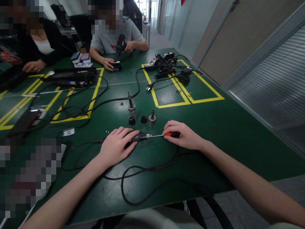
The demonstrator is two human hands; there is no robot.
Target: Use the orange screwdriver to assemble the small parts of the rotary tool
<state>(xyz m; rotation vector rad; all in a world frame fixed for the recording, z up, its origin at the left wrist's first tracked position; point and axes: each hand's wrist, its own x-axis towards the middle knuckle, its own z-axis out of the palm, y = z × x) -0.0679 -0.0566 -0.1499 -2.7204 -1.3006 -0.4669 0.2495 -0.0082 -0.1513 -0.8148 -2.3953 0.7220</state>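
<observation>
My left hand lies over a dark corded tool on the green table, fingers curled on its body. My right hand is closed round a screwdriver with a red-and-black handle; its metal shaft points left into the tool's tip. Just beyond the hands stand small metal and black parts, one upright with a thin bit.
A black cable loops across the near table edge. Yellow tape boxes mark the table; one holds a pile of black tools and a plug. Two other people sit at the far side, one holding a drill. Cables and devices lie at left.
</observation>
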